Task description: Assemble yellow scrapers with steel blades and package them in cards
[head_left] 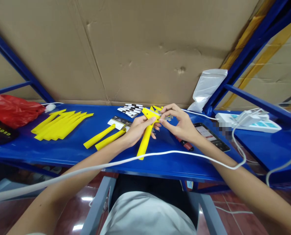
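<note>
My left hand (pixel 137 130) is closed around a yellow scraper (pixel 144 143) with a T-shaped head, its thumb lying across the joint. The scraper's handle slants down toward the table's front edge. At the right end of the head, the thumb and fingers of my right hand (pixel 181 122) are pinched together; whether a small part is between them I cannot make out. Two yellow handles (pixel 102 135) lie left of my left hand, beside a black-and-white printed card (pixel 118 122). Partly hidden under my right wrist is a red-and-black tool (pixel 186 144), perhaps a screwdriver.
Several yellow handles (pixel 62 125) lie in a row at left, near a red plastic bag (pixel 10 111). Black-and-white packets (pixel 130 110) sit behind my hands. At right are a phone (pixel 212 136) and a white power strip (pixel 255 123). A white cable (pixel 172 152) crosses in front of my arms.
</note>
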Motion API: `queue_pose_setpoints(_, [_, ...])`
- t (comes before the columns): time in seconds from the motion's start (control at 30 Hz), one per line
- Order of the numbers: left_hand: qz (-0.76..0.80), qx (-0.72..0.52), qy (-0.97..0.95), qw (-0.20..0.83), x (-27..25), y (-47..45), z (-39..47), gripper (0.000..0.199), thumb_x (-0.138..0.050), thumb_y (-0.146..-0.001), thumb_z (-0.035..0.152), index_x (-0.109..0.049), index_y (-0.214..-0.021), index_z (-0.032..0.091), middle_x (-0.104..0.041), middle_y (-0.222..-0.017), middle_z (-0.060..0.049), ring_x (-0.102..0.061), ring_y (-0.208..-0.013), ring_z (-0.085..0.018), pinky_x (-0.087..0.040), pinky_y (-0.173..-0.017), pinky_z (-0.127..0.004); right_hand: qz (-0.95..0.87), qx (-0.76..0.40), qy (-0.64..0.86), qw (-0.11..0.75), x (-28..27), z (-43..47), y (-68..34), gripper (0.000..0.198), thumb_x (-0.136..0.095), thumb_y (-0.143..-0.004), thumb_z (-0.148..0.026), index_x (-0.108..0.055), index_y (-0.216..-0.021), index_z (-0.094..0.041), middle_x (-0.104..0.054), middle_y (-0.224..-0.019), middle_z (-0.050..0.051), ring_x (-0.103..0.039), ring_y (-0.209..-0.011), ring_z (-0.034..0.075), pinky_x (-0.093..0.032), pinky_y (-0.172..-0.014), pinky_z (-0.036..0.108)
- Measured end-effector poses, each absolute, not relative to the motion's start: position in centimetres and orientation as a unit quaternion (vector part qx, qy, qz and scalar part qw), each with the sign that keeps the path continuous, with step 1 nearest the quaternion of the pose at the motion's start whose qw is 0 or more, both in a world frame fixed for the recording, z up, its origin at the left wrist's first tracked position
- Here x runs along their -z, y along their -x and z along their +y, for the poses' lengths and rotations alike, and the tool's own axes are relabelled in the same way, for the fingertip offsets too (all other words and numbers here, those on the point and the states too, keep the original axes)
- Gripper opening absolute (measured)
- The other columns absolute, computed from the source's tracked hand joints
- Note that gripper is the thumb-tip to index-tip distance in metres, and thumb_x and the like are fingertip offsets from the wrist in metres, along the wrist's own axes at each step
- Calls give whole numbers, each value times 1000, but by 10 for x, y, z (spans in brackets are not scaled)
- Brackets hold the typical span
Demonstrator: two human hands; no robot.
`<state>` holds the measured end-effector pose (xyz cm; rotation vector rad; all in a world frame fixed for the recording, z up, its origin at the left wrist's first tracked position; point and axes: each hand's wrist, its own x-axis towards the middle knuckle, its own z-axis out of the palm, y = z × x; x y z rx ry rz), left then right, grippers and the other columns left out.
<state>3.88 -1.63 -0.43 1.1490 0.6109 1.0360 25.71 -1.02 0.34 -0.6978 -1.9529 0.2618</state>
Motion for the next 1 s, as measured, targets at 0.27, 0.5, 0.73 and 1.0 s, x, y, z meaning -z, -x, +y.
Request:
queue_pose_setpoints(0.27, [293, -438, -503, 685, 10, -40, -18, 22, -82, -99, 29, -74, -106, 10, -78, -95, -12, -74, -84, -22, -65, -56, -28, -768, -244, 336, 488, 0, -10, -251, 19, -84, -92, -43, -77, -83, -28, -75, -107, 7, -68, -109, 29, -56, -95, 47])
queue_pose_setpoints(0.5, [310, -439, -492, 685, 8, -41, -22, 17, -77, -104, 26, -73, -105, 9, -79, -100, -14, -74, -86, -22, -65, -56, -28, -700, -371, 367, 488, 12, -5, -247, 37, -93, -83, -58, -75, -88, -26, -76, -94, 3, -70, -89, 24, -58, -87, 46])
queue_pose_setpoints(0.73, [304, -437, -493, 688, 7, -41, -25, 14, -72, -105, 23, -73, -108, 9, -79, -102, -15, -73, -84, -20, -65, -56, -27, -615, -487, 364, 502, 15, -10, -242, 50, -98, -77, -59, -71, -98, -23, -73, -98, 2, -69, -85, 19, -59, -81, 39])
queue_pose_setpoints(1.0, [299, -441, -496, 686, 7, -40, -25, 15, -75, -103, 24, -74, -107, 10, -78, -98, -14, -73, -84, -21, -64, -55, -27, -605, -496, 353, 514, 15, -11, -241, 50, -102, -74, -53, -70, -100, -24, -70, -98, 0, -68, -86, 18, -58, -78, 36])
